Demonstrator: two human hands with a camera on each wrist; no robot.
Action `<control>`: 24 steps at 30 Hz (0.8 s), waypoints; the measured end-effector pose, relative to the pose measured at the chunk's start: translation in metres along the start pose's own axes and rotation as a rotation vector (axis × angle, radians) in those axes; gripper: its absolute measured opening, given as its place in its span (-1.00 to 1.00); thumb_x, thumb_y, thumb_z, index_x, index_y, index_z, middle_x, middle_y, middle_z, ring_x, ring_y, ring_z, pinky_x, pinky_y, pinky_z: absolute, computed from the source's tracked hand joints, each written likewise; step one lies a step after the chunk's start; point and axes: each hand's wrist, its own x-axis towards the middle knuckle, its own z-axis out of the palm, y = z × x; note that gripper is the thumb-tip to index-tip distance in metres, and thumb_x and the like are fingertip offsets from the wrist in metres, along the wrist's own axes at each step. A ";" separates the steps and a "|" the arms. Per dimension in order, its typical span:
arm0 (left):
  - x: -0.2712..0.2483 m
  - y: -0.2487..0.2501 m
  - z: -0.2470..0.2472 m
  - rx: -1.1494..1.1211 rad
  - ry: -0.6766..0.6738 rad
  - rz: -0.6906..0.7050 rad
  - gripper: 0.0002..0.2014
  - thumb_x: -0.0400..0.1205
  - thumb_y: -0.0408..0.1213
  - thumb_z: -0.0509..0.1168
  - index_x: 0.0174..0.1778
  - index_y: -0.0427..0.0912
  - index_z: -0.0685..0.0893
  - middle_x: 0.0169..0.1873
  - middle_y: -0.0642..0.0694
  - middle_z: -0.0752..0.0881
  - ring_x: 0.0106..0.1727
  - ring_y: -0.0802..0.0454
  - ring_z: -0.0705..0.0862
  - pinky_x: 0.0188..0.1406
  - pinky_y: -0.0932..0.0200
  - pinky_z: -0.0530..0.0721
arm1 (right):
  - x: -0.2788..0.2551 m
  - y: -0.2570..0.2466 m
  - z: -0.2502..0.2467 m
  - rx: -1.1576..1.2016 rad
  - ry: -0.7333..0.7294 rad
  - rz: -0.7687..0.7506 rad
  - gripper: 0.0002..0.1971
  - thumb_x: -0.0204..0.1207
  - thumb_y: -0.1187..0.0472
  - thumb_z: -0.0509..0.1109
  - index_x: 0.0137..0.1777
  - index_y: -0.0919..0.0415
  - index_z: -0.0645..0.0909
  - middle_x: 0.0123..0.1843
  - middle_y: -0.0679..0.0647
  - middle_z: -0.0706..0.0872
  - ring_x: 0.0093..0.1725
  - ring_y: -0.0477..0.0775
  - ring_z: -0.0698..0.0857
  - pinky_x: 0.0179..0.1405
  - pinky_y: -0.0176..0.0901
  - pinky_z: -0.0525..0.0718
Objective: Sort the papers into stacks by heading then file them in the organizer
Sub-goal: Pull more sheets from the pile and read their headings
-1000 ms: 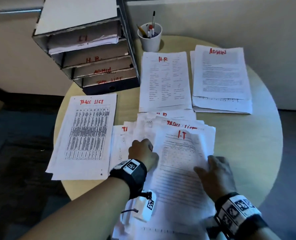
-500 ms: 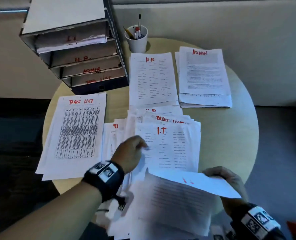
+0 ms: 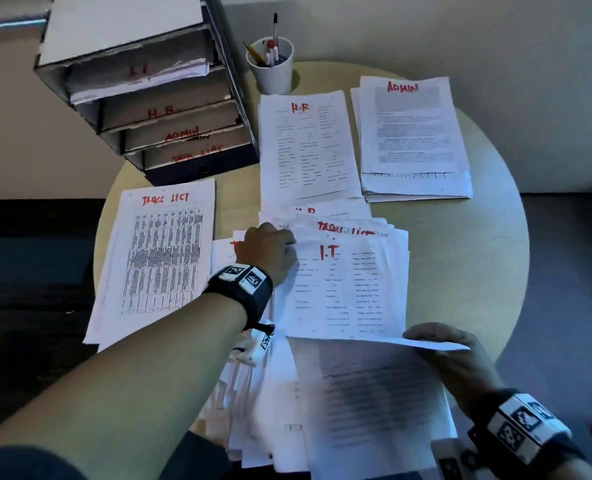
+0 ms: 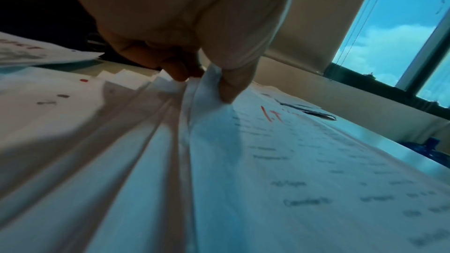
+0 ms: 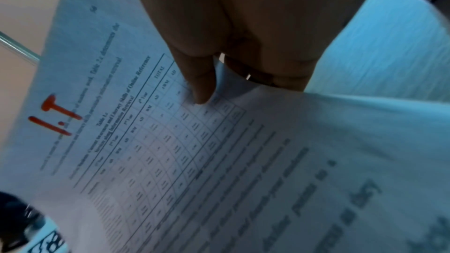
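Observation:
An unsorted pile of papers (image 3: 343,292) lies at the table's near side, its top sheet headed I.T (image 4: 304,161). My left hand (image 3: 270,251) pinches that sheet's upper left corner (image 4: 209,86) between thumb and fingers. My right hand (image 3: 450,355) holds another I.T sheet (image 5: 170,151), lifted and curled toward me over the pile's near end (image 3: 377,393). Sorted stacks lie around: Tasks List (image 3: 156,258) at left, H.R (image 3: 305,147) in the middle, Admin (image 3: 412,133) at the far right. The tiered organizer (image 3: 156,109) stands at the far left, with labelled trays.
A white cup of pens (image 3: 272,65) stands beside the organizer. Bare round table (image 3: 467,258) shows at the right. Dark floor lies beyond the table's left edge, and a wall runs close behind it.
My right hand has lifted the top I.T sheet off the pile and drawn it toward me, uncovering a second I.T sheet. My left hand moved up to that sheet's top left corner.

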 end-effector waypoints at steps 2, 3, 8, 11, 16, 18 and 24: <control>-0.008 -0.012 0.003 -0.071 0.133 0.155 -0.75 0.69 -0.15 0.28 0.22 0.00 0.78 0.14 -0.14 0.66 0.23 -0.24 0.52 0.17 -0.12 0.60 | 0.000 -0.001 -0.002 0.061 -0.003 -0.022 -0.81 0.39 0.64 0.46 -0.26 0.39 0.79 -0.16 0.26 0.84 -0.25 0.02 0.77 -0.28 -0.31 0.73; -0.013 -0.019 0.004 -0.101 0.192 0.229 -0.75 0.67 -0.19 0.31 0.20 -0.06 0.80 0.09 -0.15 0.68 0.17 -0.25 0.55 0.11 -0.15 0.64 | 0.001 -0.001 -0.003 0.095 -0.012 -0.046 -0.90 0.37 0.58 0.52 -0.25 0.41 0.79 -0.06 0.30 0.84 -0.16 0.06 0.78 -0.21 -0.28 0.75; -0.029 -0.031 0.000 -0.162 0.262 0.398 -0.59 0.65 -0.08 0.14 0.18 -0.18 0.81 0.13 -0.21 0.71 0.09 -0.23 0.67 0.10 -0.02 0.69 | 0.005 -0.003 -0.004 0.145 -0.019 -0.078 -0.43 -0.07 -0.05 0.82 -0.23 0.40 0.80 0.16 0.22 0.80 0.15 0.21 0.78 0.08 -0.01 0.76; -0.050 -0.012 -0.012 -0.422 0.213 0.457 -0.59 0.69 -0.07 0.12 0.13 -0.22 0.79 0.04 -0.08 0.76 0.07 -0.03 0.71 0.12 0.26 0.61 | 0.009 -0.011 0.000 0.103 -0.016 -0.113 -0.86 0.20 0.38 0.69 -0.29 0.16 0.85 0.43 0.05 0.65 0.37 0.20 0.66 0.28 0.14 0.64; -0.095 0.011 -0.022 -0.667 0.181 0.563 -0.89 0.68 -0.23 0.32 -0.04 -0.06 0.77 -0.17 0.17 0.76 -0.07 0.27 0.71 0.00 0.45 0.61 | 0.014 -0.025 0.005 0.044 -0.034 -0.209 -0.84 0.16 0.23 0.63 -0.24 0.18 0.86 0.43 0.00 0.66 0.31 -0.04 0.70 0.07 -0.35 0.69; -0.097 0.008 -0.024 -0.705 0.158 0.503 -0.95 0.65 -0.20 0.37 -0.02 0.01 0.73 -0.20 0.24 0.77 -0.08 0.31 0.72 -0.03 0.44 0.61 | 0.014 -0.029 0.007 0.044 -0.031 -0.214 -0.82 0.12 0.12 0.68 -0.25 0.10 0.87 0.06 0.07 0.85 0.05 -0.02 0.80 -0.03 -0.26 0.71; -0.076 0.004 -0.030 -0.849 0.137 0.239 -0.80 0.41 0.00 0.51 -0.36 -0.02 0.72 -0.45 0.21 0.70 -0.35 0.26 0.61 -0.32 0.41 0.54 | 0.012 -0.029 0.008 0.046 -0.012 -0.221 -0.67 0.04 -0.12 0.74 -0.27 0.06 0.86 -0.10 0.04 0.87 -0.09 -0.04 0.82 -0.08 -0.27 0.75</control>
